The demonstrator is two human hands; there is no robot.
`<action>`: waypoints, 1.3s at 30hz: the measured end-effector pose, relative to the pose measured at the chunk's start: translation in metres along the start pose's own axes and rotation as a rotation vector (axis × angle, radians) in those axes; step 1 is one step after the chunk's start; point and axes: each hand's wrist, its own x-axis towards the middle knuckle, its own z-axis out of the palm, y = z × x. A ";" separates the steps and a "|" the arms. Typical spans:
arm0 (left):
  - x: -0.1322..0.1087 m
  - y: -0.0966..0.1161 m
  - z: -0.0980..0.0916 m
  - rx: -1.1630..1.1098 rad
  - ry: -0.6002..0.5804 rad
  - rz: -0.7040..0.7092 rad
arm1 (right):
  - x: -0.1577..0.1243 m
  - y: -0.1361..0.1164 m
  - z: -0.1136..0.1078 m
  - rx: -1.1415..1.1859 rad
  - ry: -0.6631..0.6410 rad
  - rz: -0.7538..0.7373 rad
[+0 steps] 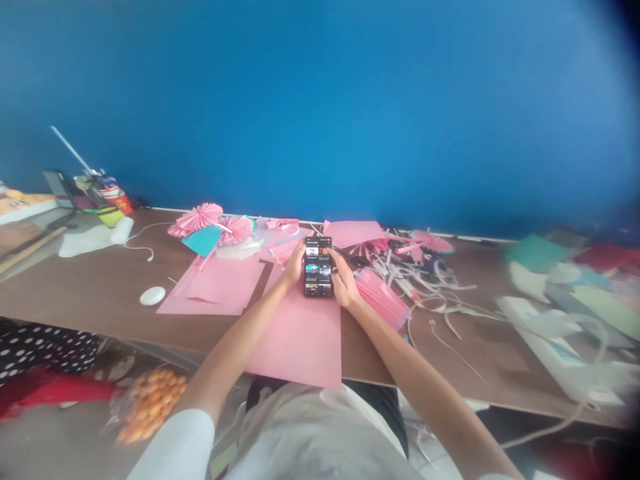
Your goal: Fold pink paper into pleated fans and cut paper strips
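Observation:
A dark smartphone (319, 268) is held upright in front of me, its lit screen showing rows of small pictures. My left hand (295, 265) grips its left edge, fingers mostly behind it. On the other edge, my right hand (344, 277) is closed round the phone, with a finger or thumb near the upper right of the screen. Below the phone a large pink paper sheet (300, 340) reaches over the table's front edge. More pink paper (215, 287) lies to the left. By my right hand rests a pleated pink paper (383, 298).
Pink paper fans (199, 219) and a teal piece (202, 241) lie at the back left. A heap of white paper strips (400, 270) spreads behind my right hand. A white power strip (555, 347) with cables sits at right. A white round object (153, 296) lies left. The blue wall (320, 113) stands behind.

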 end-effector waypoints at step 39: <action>0.003 -0.004 -0.008 0.191 0.018 0.035 | -0.002 0.006 0.003 -0.068 0.030 0.067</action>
